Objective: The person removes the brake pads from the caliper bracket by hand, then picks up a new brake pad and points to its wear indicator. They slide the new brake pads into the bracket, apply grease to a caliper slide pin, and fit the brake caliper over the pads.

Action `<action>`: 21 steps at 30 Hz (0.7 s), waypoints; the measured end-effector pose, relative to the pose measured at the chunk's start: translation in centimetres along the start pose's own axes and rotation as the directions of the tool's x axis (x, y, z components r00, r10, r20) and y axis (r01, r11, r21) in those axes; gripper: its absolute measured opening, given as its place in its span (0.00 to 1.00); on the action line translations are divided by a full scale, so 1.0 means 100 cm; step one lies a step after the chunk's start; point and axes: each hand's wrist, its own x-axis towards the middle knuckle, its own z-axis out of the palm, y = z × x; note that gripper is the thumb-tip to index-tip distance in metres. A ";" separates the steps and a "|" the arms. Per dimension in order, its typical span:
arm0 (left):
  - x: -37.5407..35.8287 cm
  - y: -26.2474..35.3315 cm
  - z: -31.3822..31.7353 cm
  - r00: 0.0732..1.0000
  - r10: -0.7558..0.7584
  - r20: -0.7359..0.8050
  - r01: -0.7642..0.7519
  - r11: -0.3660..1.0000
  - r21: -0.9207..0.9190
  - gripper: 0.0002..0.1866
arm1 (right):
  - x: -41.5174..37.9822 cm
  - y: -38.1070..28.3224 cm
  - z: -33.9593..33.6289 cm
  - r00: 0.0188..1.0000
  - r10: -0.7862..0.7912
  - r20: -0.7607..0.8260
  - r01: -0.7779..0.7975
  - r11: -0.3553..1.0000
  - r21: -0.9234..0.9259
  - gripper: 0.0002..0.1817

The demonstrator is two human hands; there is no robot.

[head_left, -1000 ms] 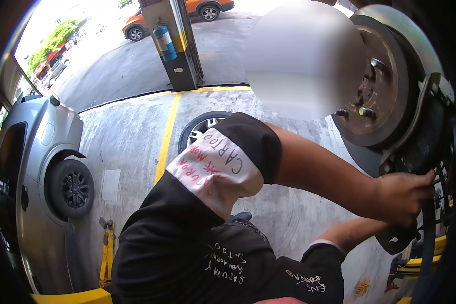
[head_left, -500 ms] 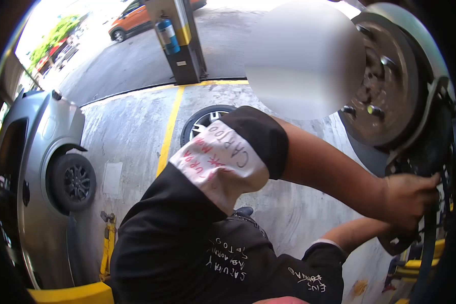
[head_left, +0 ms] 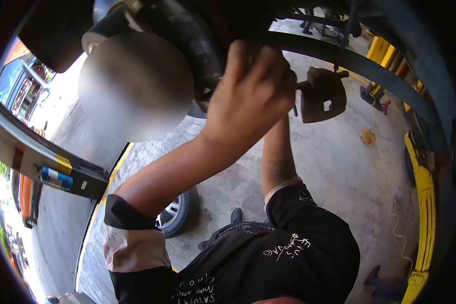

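Left hand (head_left: 249, 96) shifted mid-view, fingers (head_left: 235, 60) curled, hold hidden.

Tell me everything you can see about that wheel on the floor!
The wheel lies on its side on the grey floor, with its spokes showing. Around the outside is a black tyre that looks like rubber. Inside is a shiny silver rim that looks like metal. The person's left arm and sleeve hide a big part, so I can't count the spokes. No hand is touching it.
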 end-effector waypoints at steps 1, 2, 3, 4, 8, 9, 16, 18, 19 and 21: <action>0.000 -0.001 0.000 1.000 0.003 -0.002 -0.003 0.999 -0.036 0.08 | 0.019 0.005 -0.010 0.996 -0.064 -0.064 0.058 0.994 -0.096 0.18; 0.000 -0.001 0.000 1.000 0.002 -0.016 -0.002 1.000 -0.012 0.09 | 0.029 0.015 -0.017 0.984 -0.129 -0.122 0.104 0.976 -0.191 0.19; 0.000 -0.002 0.001 1.000 0.000 -0.027 -0.001 1.000 -0.022 0.09 | 0.045 0.013 -0.027 0.966 -0.193 -0.173 0.138 0.949 -0.285 0.19; 0.000 -0.002 0.002 0.999 -0.004 -0.035 0.003 1.000 -0.031 0.09 | 0.060 0.008 -0.037 0.941 -0.257 -0.219 0.162 0.913 -0.374 0.20; 0.001 -0.001 -0.005 1.000 0.007 0.005 -0.007 1.000 -0.001 0.13 | 0.115 0.003 -0.074 0.788 -0.515 -0.338 0.159 0.700 -0.696 0.23; 0.000 -0.002 -0.006 0.999 0.012 0.038 -0.013 1.000 0.015 0.15 | 0.133 -0.006 -0.086 0.739 -0.578 -0.347 0.135 0.631 -0.764 0.23; -0.001 0.003 -0.007 1.000 0.025 0.002 -0.025 0.999 0.038 0.15 | 0.130 0.020 -0.078 0.696 -0.649 -0.306 0.257 0.623 -0.739 0.22; -0.013 0.005 -0.012 0.987 0.074 -0.146 -0.093 0.988 -0.126 0.10 | 0.113 0.021 -0.044 0.831 -0.445 -0.334 0.252 0.836 -0.488 0.18; -0.025 0.012 -0.018 0.978 0.110 -0.178 -0.147 0.966 -0.213 0.09 | 0.126 0.025 -0.040 0.733 -0.680 0.015 0.127 0.114 -0.985 0.18; -0.050 0.027 -0.029 0.968 0.142 -0.206 -0.222 0.863 -0.453 0.07 | 0.095 0.020 -0.023 0.880 -0.386 -0.277 0.287 0.897 -0.338 0.13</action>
